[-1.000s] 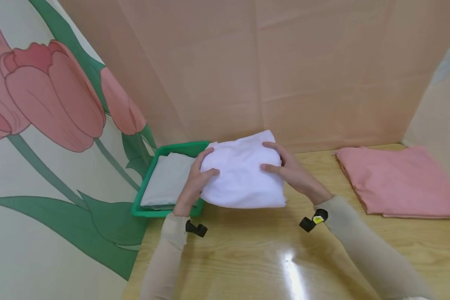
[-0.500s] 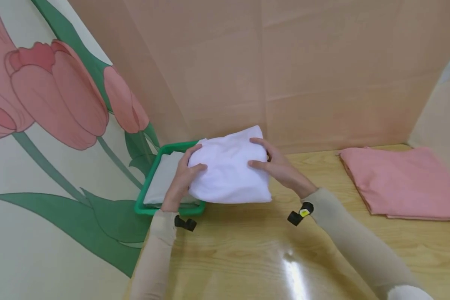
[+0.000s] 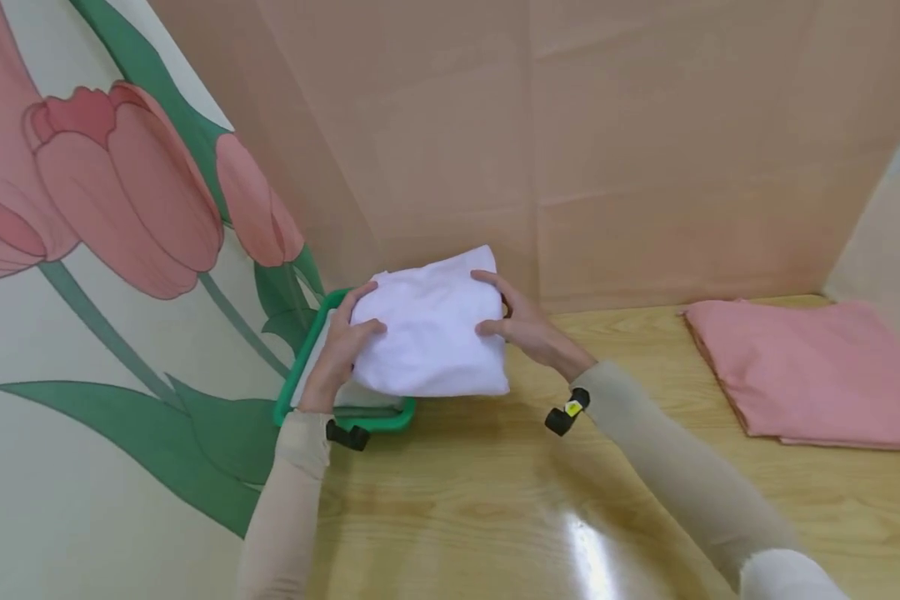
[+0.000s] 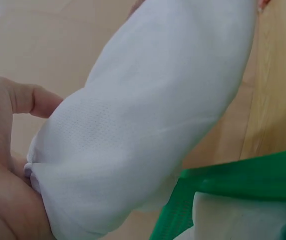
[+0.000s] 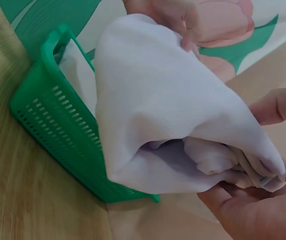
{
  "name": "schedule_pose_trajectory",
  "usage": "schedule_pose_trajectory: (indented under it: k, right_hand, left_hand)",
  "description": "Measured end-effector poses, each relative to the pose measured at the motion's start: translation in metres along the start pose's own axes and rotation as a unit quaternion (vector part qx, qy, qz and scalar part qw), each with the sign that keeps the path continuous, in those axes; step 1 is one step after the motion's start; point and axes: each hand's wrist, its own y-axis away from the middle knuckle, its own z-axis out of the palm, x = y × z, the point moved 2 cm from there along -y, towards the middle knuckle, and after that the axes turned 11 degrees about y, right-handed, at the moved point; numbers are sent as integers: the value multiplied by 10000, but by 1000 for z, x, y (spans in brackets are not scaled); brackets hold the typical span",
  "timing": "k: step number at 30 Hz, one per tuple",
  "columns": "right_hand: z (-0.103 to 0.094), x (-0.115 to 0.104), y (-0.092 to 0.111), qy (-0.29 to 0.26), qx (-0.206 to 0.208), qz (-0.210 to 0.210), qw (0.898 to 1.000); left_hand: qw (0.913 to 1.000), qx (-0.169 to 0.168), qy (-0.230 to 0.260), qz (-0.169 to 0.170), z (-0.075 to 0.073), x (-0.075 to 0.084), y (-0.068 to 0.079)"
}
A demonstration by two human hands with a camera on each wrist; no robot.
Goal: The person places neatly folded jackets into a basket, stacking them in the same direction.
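A folded white cloth (image 3: 431, 329), thick and in several layers, is held up between both hands. My left hand (image 3: 340, 346) grips its left side, thumb on top and the other fingers partly hidden. On the right side my right hand (image 3: 525, 325) holds it the same way; the right wrist view shows the open folds at that end of the cloth (image 5: 167, 95). Below and behind the cloth stands a green plastic basket (image 3: 401, 421) with slotted walls. Inside the basket lies a folded pale grey cloth (image 3: 371, 396), largely covered by the white one in the head view.
A folded pink cloth (image 3: 802, 367) lies at the right on the wooden table (image 3: 457, 492). A tulip-painted wall (image 3: 142, 433) rises close along the left, beside the basket. Behind the table hangs a beige sheet (image 3: 435, 125).
Both hands have carried the white cloth to the left, and it now overlaps more of the basket. The grip on it looks the same.
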Motion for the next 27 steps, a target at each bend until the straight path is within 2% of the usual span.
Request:
schedule_pose_trajectory:
  k: [3, 7, 15, 22, 27]
  right_hand:
    - [8, -1, -9, -106, 12, 38, 9999]
    - [21, -5, -24, -193, -74, -118, 9997]
    - [41, -16, -46, 21, 13, -273, 9996]
    - [60, -13, -60, -864, -387, -156, 9954]
    - [74, -8, -73, -1136, -365, -106, 9928]
  left_hand:
    - [9999, 37, 109, 22, -11, 0, -4]
    - [9994, 210, 286, 27, -31, -2, -9]
    - [9983, 337, 468, 20, -58, -8, -18]
    - [9983, 509, 291, 3, -79, -9, -17]
    - [9983, 540, 165, -124, -95, -12, -20]
